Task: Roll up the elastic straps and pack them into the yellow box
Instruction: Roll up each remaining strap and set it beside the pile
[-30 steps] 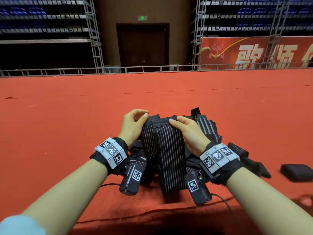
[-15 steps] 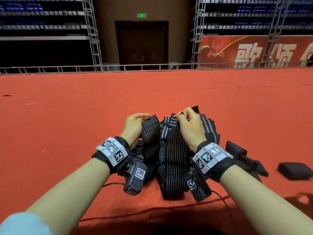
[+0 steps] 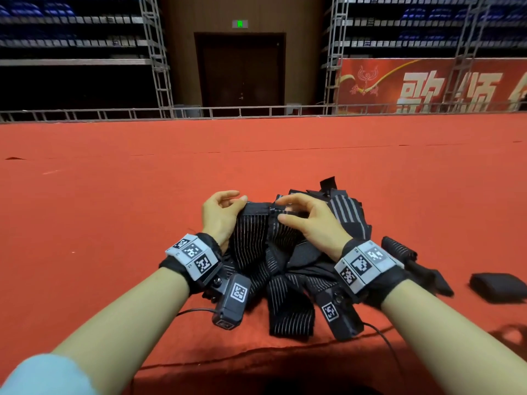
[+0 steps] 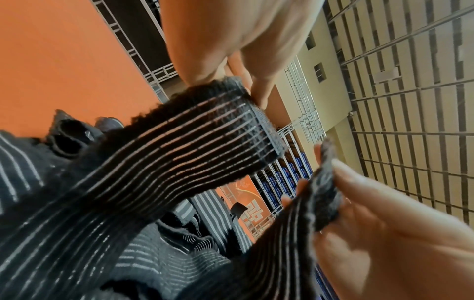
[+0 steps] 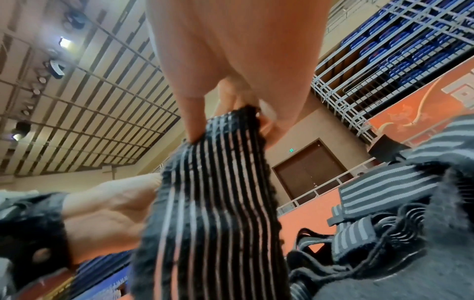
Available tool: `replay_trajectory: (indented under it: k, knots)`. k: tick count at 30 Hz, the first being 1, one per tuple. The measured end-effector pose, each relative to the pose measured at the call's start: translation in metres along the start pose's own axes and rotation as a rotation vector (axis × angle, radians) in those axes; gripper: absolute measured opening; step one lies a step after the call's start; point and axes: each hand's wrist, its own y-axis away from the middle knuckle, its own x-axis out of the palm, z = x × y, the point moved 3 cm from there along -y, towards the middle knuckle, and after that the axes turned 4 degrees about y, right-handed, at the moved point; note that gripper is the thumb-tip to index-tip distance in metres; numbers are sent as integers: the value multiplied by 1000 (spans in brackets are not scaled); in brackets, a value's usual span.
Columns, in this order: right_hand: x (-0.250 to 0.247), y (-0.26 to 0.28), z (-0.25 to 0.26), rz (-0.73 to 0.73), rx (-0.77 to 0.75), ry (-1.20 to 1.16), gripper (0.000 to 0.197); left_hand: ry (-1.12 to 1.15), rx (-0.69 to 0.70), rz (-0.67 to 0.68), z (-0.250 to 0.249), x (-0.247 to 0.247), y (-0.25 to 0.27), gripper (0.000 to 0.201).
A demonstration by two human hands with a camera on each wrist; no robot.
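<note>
A black elastic strap with thin pale stripes [image 3: 253, 226] is lifted over a heap of similar straps [image 3: 296, 283] on the red carpet. My left hand [image 3: 232, 203] pinches one end of it [image 4: 231, 113]. My right hand [image 3: 285, 210] pinches the other end [image 5: 225, 125], and the two ends sit close together in the middle. In the left wrist view the right hand [image 4: 379, 233] holds its fuzzy end [image 4: 325, 194] just below the left hand's end. The strap hangs down from the right hand's fingers [image 5: 195, 113]. The yellow box is not in view.
A rolled strap [image 3: 399, 249] lies right of the heap, and a flat black piece [image 3: 499, 286] lies further right. Red carpet [image 3: 114, 209] spreads out to a metal railing [image 3: 256, 111] at the back. Camera cables trail from both wrists.
The hands were apart, each holding a folded end; the right hand has moved left and lower, bringing its end up against the left hand's end.
</note>
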Motion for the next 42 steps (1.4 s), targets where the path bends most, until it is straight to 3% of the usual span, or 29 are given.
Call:
replay_trajectory:
  k: [4, 11, 14, 20, 23, 30, 42]
  knots:
    - [11, -1, 10, 68, 6, -118, 23, 80, -61, 81, 2, 11, 11, 20]
    - [11, -5, -3, -130, 71, -144, 12, 337, -239, 325, -5, 24, 29, 21]
    - [9, -4, -5, -172, 58, -188, 13, 415, -284, 414, -5, 24, 31, 30]
    - [2, 1, 0, -54, 25, -245, 19, 387, -209, 329, -3, 21, 27, 24]
    - [-4, 3, 3, -81, 0, -238, 19, 354, -193, 282, -1, 18, 24, 24]
    - [-2, -2, 3, -215, -8, -70, 15, 262, -179, 380, 3, 28, 35, 12]
    - [-6, -1, 6, -271, 0, 104, 11, 248, -204, 495, 0, 30, 38, 21]
